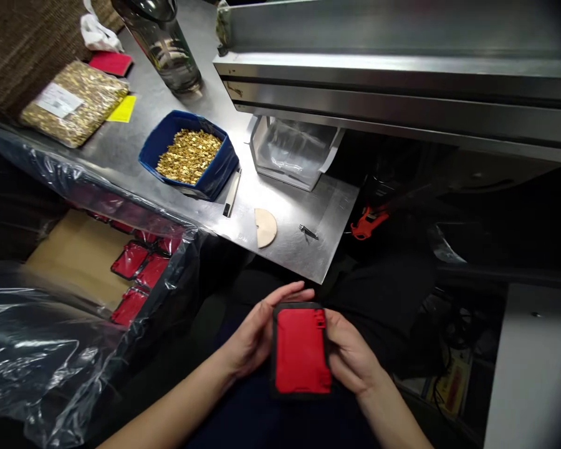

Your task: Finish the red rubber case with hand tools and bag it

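Note:
A flat rectangular red plastic panel with a black rim [301, 352] is held over my lap, its red face toward me and small hinge-like fittings along its right side. My right hand [353, 355] grips the right edge, with the fingers partly hidden behind it. At the left edge is my left hand [252, 337]; its fingers reach behind the panel and stick out past the top corner. Beyond the panel, on the metal table [290, 255], lie a beige half-round piece [265, 227], a small nail clipper-like tool [308, 232] and a white pen-like cutter [232, 193].
A blue bin [219, 174] holds many small gold-coloured parts. Behind it stand a clear bottle [172, 56] and a bag of gold parts [77, 103]. A plastic-lined box [168, 293] at left contains several red panels. A metal beam [393, 93] overhangs a translucent tray [290, 149].

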A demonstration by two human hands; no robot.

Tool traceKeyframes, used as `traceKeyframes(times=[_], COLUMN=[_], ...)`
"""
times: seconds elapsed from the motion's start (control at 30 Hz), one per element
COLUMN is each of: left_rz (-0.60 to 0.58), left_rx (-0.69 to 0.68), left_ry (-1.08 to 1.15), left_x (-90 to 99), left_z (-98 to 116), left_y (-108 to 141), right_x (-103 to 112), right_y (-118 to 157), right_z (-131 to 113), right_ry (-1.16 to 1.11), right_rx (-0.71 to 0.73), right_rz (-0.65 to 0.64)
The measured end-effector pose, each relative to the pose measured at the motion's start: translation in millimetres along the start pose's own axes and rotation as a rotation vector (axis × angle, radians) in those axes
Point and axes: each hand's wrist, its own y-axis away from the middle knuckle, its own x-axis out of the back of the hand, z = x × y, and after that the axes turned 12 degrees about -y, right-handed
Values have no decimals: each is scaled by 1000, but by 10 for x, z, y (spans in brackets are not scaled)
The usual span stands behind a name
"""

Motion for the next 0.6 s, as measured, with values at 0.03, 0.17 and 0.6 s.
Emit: traceKeyframes(times=[0.03, 0.17, 0.6], left_rz=[12, 189, 306], left_rx=[60, 119, 205], left_ry=[112, 340, 277], left_x=[8, 186, 251], left_z=[-36, -103, -183], left_y=[40, 235, 470], right_x=[-54, -262, -1208], right_y=[-25, -135, -1748], right_z=[7, -172, -427], right_ry=[100, 972, 1754], right_rx=[-37, 7, 425], right_rz=[-32, 30, 431])
